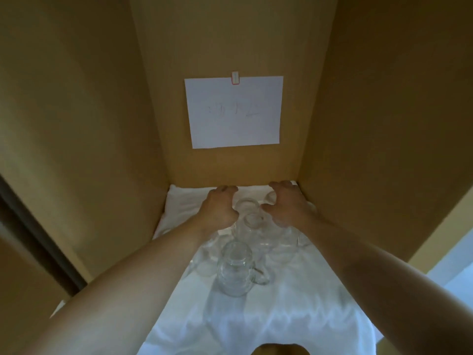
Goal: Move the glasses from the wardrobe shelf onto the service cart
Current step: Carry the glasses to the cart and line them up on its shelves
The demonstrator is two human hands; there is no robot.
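Note:
Several clear glasses stand on the white cloth [294,316] that covers the wardrobe shelf. A handled glass mug [234,269] is the nearest one. Behind it stands a cluster of glasses [252,226]. Both my arms reach to the back of the shelf. My left hand [218,207] has its fingers curved, right beside a glass [246,204]; whether it touches that glass I cannot tell. My right hand [285,204] curves its fingers and thumb round a small glass [271,197] near the back wall. The service cart is out of view.
Brown wardrobe walls close in the shelf on the left [89,149], right [384,124] and back. A white paper sheet [233,112] is clipped to the back wall. A dark door frame [33,226] runs down the left.

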